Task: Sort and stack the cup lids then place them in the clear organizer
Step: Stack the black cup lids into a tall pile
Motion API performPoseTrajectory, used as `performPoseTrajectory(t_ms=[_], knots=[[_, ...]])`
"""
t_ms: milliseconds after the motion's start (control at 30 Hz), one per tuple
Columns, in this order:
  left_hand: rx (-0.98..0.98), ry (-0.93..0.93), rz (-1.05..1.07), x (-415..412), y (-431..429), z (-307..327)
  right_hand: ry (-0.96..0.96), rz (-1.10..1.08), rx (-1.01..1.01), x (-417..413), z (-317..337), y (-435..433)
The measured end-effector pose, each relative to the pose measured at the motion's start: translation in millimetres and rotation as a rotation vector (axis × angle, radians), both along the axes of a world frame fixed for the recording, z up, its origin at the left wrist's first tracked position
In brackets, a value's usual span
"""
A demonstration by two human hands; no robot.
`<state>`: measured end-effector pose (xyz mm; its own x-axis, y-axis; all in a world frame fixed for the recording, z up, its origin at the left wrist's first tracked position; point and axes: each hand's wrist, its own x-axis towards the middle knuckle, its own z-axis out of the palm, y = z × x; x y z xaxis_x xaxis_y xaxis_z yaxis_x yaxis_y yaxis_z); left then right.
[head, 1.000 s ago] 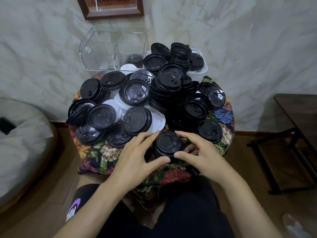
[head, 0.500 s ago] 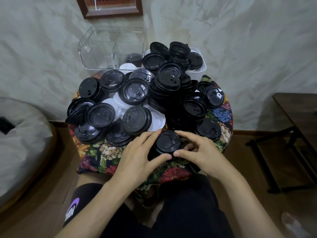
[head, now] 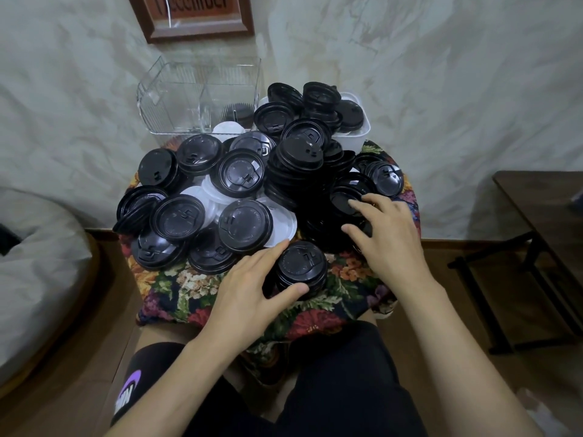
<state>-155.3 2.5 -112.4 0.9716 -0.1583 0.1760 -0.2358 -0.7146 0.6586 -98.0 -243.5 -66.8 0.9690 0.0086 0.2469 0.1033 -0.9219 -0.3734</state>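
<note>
Two hands: left (head: 249, 288) grips lid stack (head: 301, 263), right (head: 388, 241) touches pile (head: 303, 171).

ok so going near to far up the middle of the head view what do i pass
floral cloth → lid stack → loose lid pile → clear organizer → framed picture

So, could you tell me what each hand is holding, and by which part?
The left hand holds the small stack of black lids by its rim, thumb near side, fingers far side. The right hand holds nothing, spread over the pile.
</note>
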Motion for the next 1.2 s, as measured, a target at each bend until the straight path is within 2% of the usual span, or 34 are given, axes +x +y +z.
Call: performPoseTrajectory(t_ms=[67,233,567,767,1000,1100,1200], knots=[[-0.021,0.012,-0.004,0,0,-1,-0.010,0.003,0.013,4,-4,0],[-0.043,0.023,-0.004,0,1,-2,-0.049,0.049,0.249,-5,-3,-7],[-0.051,0.025,-0.006,-1,2,-4,-0.007,0.099,0.267,-4,-1,-7],[-0.043,0.023,-0.010,-1,3,-4,-0.109,0.037,0.492,-15,2,-7],[-0.051,0.012,-0.005,0,2,-5,-0.148,0.125,0.631,-39,18,9],[-0.064,0.009,-0.004,0,3,-4,-0.058,0.260,0.856,-50,27,23],[-0.080,0.008,-0.012,0,3,-4,0.169,0.260,0.979,-50,19,29]])
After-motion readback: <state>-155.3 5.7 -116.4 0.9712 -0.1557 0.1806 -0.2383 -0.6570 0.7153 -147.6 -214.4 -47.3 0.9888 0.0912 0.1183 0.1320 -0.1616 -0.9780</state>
